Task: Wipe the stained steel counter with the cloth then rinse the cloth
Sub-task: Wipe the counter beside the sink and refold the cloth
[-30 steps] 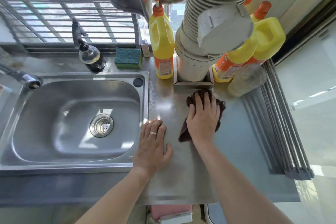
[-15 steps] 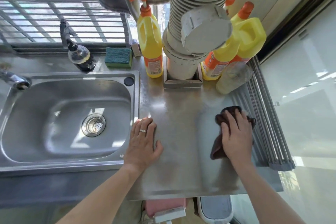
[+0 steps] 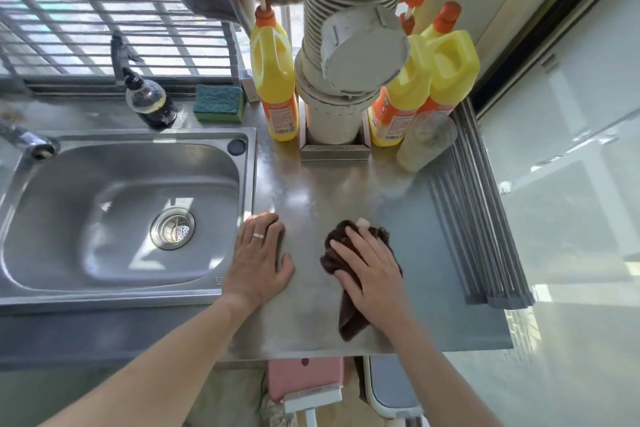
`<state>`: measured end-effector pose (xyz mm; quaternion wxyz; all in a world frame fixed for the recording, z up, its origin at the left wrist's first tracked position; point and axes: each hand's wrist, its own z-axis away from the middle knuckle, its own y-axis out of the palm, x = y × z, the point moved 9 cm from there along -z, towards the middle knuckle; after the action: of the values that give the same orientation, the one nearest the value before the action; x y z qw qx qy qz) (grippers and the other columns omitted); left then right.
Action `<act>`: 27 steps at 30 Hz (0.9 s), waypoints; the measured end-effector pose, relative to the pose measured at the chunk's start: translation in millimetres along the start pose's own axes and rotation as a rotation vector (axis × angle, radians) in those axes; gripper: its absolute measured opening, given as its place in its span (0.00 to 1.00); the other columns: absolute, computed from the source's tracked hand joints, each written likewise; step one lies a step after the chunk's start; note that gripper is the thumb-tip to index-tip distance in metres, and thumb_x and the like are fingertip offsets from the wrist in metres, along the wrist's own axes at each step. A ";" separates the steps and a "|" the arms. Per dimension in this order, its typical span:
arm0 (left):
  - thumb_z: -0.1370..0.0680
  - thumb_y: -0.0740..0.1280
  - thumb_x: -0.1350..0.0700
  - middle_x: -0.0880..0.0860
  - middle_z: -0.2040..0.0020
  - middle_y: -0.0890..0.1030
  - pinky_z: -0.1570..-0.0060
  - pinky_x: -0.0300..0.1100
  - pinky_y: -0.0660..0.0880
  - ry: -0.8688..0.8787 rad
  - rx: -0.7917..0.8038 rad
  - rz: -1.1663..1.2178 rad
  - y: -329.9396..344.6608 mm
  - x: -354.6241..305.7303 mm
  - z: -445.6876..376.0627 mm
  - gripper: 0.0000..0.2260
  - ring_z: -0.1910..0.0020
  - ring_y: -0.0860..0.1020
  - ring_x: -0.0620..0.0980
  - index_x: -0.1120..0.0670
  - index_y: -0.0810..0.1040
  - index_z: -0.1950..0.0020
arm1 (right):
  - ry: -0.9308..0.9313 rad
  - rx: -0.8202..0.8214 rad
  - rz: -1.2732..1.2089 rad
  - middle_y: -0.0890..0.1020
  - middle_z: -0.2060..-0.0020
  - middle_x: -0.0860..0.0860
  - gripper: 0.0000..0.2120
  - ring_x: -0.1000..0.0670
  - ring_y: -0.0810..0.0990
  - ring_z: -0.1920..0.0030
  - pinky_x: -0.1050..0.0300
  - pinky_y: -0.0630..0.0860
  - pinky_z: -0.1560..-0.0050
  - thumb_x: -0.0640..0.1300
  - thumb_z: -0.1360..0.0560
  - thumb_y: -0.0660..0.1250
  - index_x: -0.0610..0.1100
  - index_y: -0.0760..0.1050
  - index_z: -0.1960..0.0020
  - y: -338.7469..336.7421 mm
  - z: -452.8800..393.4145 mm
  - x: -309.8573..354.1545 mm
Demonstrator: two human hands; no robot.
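Observation:
The steel counter lies to the right of the sink. A dark brown cloth is bunched on the counter near its front middle. My right hand presses flat on the cloth with fingers spread and straight. My left hand, wearing a ring, rests flat on the counter at the sink's right rim, a short gap from the cloth. The tap spout shows at the sink's far left corner.
Yellow detergent bottles flank a wide ribbed pipe at the back. A clear bottle, a green sponge and a dark dispenser bottle also stand there. A rolled drying rack lines the right edge.
My right hand slid the cloth from near the pipe out to the right by the rack, then back toward the front middle. My left hand stayed put.

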<state>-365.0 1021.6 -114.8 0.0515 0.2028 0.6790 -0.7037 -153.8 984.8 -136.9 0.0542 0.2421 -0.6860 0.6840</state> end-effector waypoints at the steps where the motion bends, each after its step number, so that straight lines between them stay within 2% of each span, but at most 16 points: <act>1: 0.30 0.68 0.52 0.56 0.35 0.73 0.26 0.56 0.63 0.000 -0.004 -0.002 0.2 -0.1 -0.4 0.21 0.34 0.70 0.61 0.58 0.74 0.39 | 0.023 0.006 0.014 0.63 0.18 0.55 0.23 0.51 0.55 0.16 0.45 0.56 0.18 0.55 0.17 0.62 0.58 0.69 0.22 -8.1 19.8 -18.9; 6: 0.30 0.67 0.52 0.56 0.36 0.73 0.27 0.58 0.63 0.011 -0.020 -0.005 0.7 -1.7 -2.5 0.20 0.35 0.70 0.61 0.59 0.75 0.40 | 0.203 -0.056 0.055 0.65 0.19 0.52 0.23 0.46 0.58 0.17 0.36 0.61 0.22 0.54 0.17 0.58 0.54 0.70 0.22 -42.3 72.7 -85.2; 12: 0.30 0.67 0.52 0.56 0.36 0.73 0.28 0.55 0.64 0.015 -0.027 0.007 2.2 -0.3 -4.7 0.21 0.35 0.70 0.62 0.59 0.75 0.40 | 0.332 -0.132 0.155 0.68 0.21 0.46 0.23 0.41 0.60 0.18 0.38 0.57 0.19 0.54 0.17 0.56 0.52 0.70 0.23 -40.4 6.8 -78.1; 20: 0.30 0.68 0.52 0.56 0.36 0.73 0.27 0.54 0.63 0.016 -0.033 0.026 2.6 3.6 -4.9 0.21 0.35 0.70 0.61 0.59 0.75 0.40 | 0.243 -0.156 0.161 0.70 0.22 0.47 0.22 0.41 0.62 0.19 0.40 0.54 0.18 0.54 0.16 0.59 0.53 0.71 0.23 -6.7 -108.8 -20.6; 24: 0.30 0.68 0.52 0.56 0.36 0.73 0.28 0.55 0.64 0.003 -0.028 0.033 2.8 5.2 -5.4 0.21 0.35 0.70 0.61 0.59 0.75 0.40 | 0.199 -0.155 0.119 0.70 0.22 0.47 0.22 0.41 0.63 0.20 0.40 0.56 0.18 0.54 0.17 0.60 0.55 0.72 0.24 7.1 -116.8 5.4; 27: 0.29 0.67 0.51 0.57 0.36 0.73 0.28 0.54 0.64 0.003 -0.018 0.027 2.8 4.6 -3.4 0.20 0.35 0.70 0.61 0.59 0.74 0.40 | 0.069 -0.098 0.049 0.69 0.21 0.50 0.22 0.43 0.62 0.19 0.43 0.56 0.18 0.55 0.18 0.61 0.56 0.73 0.25 19.2 -101.1 27.9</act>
<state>-367.4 1025.6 -119.1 0.0617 0.2125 0.6827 -0.6964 -212.1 1074.0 -137.2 0.0726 0.1987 -0.7221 0.6587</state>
